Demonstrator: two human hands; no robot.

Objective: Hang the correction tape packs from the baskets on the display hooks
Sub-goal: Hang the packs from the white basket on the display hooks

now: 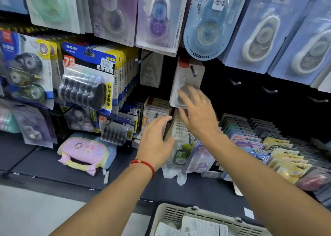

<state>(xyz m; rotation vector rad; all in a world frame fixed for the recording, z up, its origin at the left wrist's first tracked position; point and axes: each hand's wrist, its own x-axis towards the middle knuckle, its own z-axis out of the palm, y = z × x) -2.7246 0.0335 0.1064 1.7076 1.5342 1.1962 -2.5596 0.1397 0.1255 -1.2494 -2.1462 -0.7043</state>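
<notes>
Correction tape pack in a pale card blister [186,81] already hangs on a far metal display hook [193,71], right hand [198,114] spread against it (left hand [155,140] open, steadying lower packs [177,126]); next, probably fetch another from the near beige slotted basket [180,216].

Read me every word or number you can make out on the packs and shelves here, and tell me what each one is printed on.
"72": red tag on the six-roll pack.
"足米保証": black band of that same pack.
"好用易覆蓋": yellow strip on its right edge.
"30": lower corner of the purple pack above.
"72": smaller pack below.
"30": blue pack in the right-hand rows.
Barcode stickers, the basket papers and other small print: too blurred to read.
</notes>
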